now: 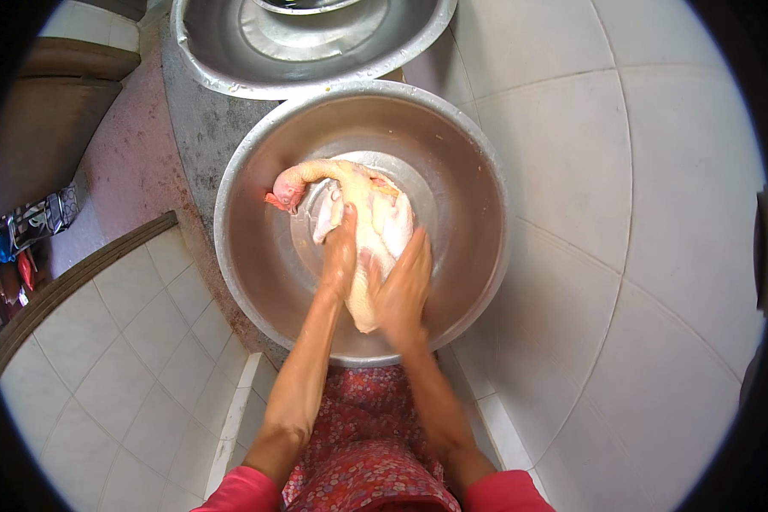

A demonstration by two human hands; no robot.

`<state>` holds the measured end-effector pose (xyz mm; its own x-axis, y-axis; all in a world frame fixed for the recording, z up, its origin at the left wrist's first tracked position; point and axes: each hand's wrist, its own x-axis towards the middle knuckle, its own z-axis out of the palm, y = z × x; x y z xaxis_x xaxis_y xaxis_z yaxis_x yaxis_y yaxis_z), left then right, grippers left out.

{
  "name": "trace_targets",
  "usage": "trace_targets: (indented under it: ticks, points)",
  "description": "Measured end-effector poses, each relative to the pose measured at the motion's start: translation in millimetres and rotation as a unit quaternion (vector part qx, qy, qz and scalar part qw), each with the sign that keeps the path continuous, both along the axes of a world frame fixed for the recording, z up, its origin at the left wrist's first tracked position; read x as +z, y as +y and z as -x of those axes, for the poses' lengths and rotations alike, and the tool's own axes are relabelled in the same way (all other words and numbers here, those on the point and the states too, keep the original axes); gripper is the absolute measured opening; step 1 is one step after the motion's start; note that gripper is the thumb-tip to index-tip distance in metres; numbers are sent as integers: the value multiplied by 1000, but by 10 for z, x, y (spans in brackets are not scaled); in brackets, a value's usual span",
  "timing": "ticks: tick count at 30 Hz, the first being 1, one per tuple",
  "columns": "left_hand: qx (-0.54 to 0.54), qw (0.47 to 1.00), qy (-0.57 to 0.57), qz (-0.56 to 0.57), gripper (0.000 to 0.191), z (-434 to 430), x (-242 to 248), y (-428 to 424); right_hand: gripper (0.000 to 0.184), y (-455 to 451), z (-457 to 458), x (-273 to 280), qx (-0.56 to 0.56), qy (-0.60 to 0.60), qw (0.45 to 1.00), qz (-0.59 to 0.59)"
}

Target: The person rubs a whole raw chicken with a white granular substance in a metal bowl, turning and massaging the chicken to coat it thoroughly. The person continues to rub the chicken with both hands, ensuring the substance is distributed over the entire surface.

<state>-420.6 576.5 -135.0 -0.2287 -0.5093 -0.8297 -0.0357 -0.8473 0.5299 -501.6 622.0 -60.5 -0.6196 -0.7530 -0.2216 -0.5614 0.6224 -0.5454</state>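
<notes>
A plucked whole chicken (366, 214), its head and red comb still on, lies in a round metal basin (466, 281) in front of me. Its neck bends to the left, with the head near the basin's left side. My left hand (340, 253) rests against the bird's left flank, thumb up along the body and beside a wing. Over the lower right of the body is my right hand (404, 278), slightly blurred, its fingers apart and touching the skin. The underside of the chicken is hidden.
A second, larger metal basin (230, 86) stands beyond the first, with part of another metal vessel (307, 8) inside it. A white tiled wall (569, 160) rises close on the right. At the left are a low tiled wall (147, 320) and a brown object (51, 121).
</notes>
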Motion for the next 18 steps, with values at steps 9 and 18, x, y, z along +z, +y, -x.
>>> trace_targets:
  ticks: [9,18]
  points:
    - [-13,947,-151,283,57,-32,24,590,62,314,88,-125,26,-169,980,102]
    - [-25,959,-224,172,74,-165,144,772,50,129,616,-1305,133,-389,911,-28]
